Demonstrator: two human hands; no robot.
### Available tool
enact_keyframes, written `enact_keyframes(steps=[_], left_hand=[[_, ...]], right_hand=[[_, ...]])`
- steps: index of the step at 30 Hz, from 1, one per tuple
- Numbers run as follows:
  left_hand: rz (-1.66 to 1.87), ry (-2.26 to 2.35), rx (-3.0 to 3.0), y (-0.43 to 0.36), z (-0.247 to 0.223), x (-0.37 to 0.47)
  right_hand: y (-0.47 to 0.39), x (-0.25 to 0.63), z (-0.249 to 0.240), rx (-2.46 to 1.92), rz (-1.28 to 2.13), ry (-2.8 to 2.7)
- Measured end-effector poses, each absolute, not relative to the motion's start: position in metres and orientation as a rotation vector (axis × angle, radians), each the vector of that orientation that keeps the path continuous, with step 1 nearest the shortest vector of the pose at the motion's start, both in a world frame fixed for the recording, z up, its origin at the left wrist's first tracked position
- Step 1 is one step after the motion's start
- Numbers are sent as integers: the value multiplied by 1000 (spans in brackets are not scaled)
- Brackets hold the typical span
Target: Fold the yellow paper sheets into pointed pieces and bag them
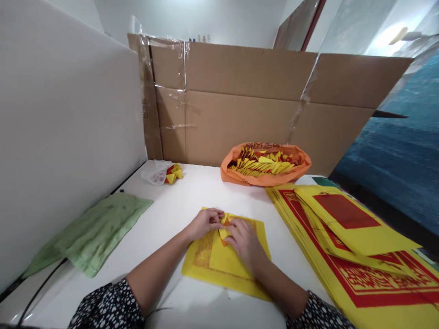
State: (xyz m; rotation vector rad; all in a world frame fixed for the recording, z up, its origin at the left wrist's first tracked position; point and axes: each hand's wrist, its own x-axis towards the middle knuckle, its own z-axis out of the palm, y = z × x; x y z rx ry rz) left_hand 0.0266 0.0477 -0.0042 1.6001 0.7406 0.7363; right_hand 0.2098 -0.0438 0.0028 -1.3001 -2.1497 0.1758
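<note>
A small folded piece of yellow paper point(223, 234) with orange-red parts is between my hands, over the middle of the yellow sheets. My left hand point(205, 223) pinches its upper left side with thumb and fingertips. From the right, my right hand point(244, 241) closes its fingers on the other side, hiding part of the piece. Under both hands lie larger yellow sheets point(233, 273) with a faint brownish printed pattern, flat on the white table point(178, 285).
An orange bag point(236, 178) full of folded yellow-red papers point(264, 164) stands at the back. Stacked yellow sheets with red prints point(346, 210) lie right. A green cloth point(99, 224) lies left, a clear plastic bag point(156, 172) behind it. Cardboard point(233, 109) walls the rear.
</note>
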Motion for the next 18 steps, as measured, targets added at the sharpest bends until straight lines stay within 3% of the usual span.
enact_keyframes(steps=[7, 18], left_hand=[[728, 752, 1726, 52, -9, 27], [722, 774, 1796, 51, -8, 29]], right_hand=[[-86, 207, -38, -1350, -36, -2350], [-92, 198, -22, -1654, 245, -2358]])
